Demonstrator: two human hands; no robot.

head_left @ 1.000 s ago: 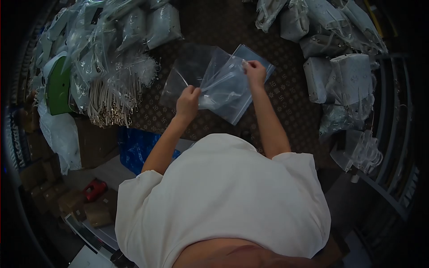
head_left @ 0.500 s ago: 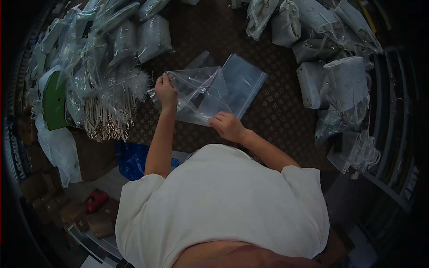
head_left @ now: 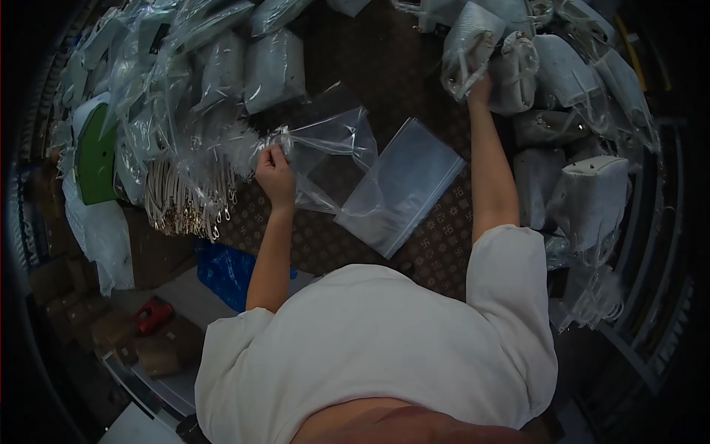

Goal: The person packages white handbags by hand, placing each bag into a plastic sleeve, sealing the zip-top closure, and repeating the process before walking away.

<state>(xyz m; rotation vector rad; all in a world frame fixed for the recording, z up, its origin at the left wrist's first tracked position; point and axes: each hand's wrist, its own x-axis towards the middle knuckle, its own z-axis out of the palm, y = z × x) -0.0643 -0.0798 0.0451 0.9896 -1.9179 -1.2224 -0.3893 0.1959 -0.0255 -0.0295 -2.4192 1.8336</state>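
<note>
Clear bag (head_left: 329, 148) (brown patterned cloth (head_left: 436, 244))

Dim, bluish light with no clear source. Glare glints off the clear bag (head_left: 333, 144) and the wrapped heaps to either side of it. Fisheye bending curves the edges, which fade to black; far corners are murky.

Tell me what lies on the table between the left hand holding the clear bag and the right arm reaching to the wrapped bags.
In the head view, a flat clear zip bag lies on the patterned table between them.
</note>
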